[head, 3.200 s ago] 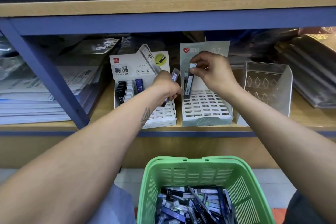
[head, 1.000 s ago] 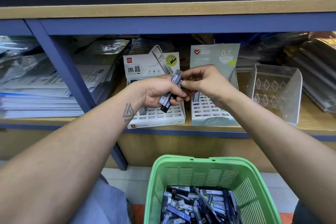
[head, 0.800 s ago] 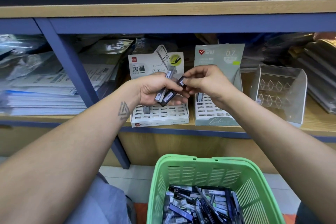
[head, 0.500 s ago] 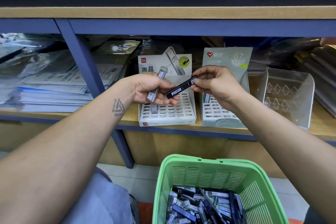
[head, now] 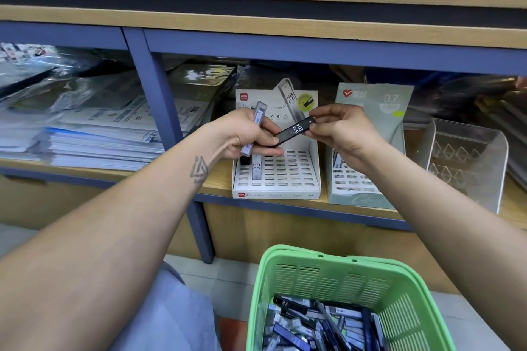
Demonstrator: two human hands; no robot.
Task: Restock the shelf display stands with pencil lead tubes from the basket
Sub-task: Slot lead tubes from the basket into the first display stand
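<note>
Right hand (head: 342,134): thumb and fingers pinched on the upper end of a black tube (head: 295,130) marked HB 0.5; long axis slanted, down toward the left hand, where the far end is met by the fingers. Left hand (head: 242,137): curled round a clear tube (head: 254,128), held nearly upright. White stand (head: 276,171): directly below and behind both grips, slotted, mostly vacant, one tube seated at its left; judged the match, its card also reading HB 0.5. Grey-green stand (head: 368,179): beyond the right wrist, marked 0.7. Shelf (head: 216,182): wooden board under both stands. Green basket (head: 328,271): below the grips, tubes piled inside
</note>
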